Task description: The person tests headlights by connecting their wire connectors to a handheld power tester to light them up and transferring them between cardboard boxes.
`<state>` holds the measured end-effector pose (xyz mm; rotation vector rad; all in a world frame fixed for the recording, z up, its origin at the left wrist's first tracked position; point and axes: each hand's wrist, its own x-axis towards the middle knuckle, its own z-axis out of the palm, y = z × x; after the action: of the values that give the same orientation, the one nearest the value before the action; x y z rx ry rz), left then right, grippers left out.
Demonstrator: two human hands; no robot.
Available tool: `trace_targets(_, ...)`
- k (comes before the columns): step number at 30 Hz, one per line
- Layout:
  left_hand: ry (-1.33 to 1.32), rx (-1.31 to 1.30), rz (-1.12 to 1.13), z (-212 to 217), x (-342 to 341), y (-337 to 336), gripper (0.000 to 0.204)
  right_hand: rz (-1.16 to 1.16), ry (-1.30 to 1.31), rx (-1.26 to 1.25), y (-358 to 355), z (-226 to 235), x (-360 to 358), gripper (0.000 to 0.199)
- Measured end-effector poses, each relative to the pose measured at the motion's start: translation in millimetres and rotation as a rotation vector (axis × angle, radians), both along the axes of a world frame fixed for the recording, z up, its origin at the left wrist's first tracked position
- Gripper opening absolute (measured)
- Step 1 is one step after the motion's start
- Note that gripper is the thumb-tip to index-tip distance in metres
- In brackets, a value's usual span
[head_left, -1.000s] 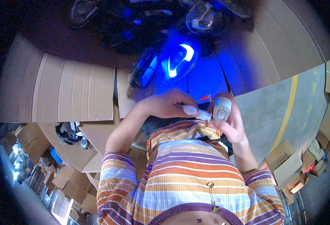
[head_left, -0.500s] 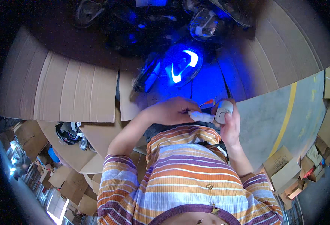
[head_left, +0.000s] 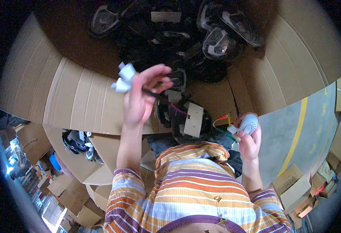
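My left hand (head_left: pixel 139 97) is raised over the box's near side, smeared by motion, its fingers loosely curled. White plug connectors (head_left: pixel 126 77) stick out beside its thumb. From the hand a dark cable (head_left: pixel 160 98) with red and blue wires runs to a dark lamp unit (head_left: pixel 181 129) bearing a beige rectangular panel (head_left: pixel 194 119), close in front of my body. At the right, my right hand (head_left: pixel 250 143) is closed around a pale grey, rounded device (head_left: pixel 249 123). Thin coloured wires (head_left: pixel 221 131) and a small white connector (head_left: pixel 232 129) hang beside it.
A large cardboard box (head_left: pixel 81 93) surrounds the work, with several clear-covered lamp units (head_left: pixel 219 44) piled deep inside. A smaller carton at the left holds a wired part (head_left: pixel 75 141). Grey floor with a yellow line (head_left: pixel 294 132) lies at the right.
The blue light has gone out. My left hand has moved up and left with the connectors, away from the right hand. My right hand has shifted slightly right and down with the grey device.
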<state>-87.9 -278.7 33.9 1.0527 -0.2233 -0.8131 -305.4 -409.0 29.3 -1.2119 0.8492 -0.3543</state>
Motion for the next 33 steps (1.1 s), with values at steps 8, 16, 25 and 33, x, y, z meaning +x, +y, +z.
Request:
trace_targets(8,0.456,0.135,0.267,-102,81,-63,0.025,-0.023,0.007,0.107,0,4,4,0.036)
trace_targets(16,0.701,-0.043,0.401,-220,136,-105,0.029,0.046,0.005,0.082,-2,0,-3,0.035)
trace_targets(25,0.62,0.029,0.536,-248,166,-133,0.031,0.087,0.093,0.171,3,6,0,0.035)
trace_targets(33,0.367,-0.157,0.703,-164,106,-116,0.017,0.061,0.137,0.147,4,2,6,0.035)
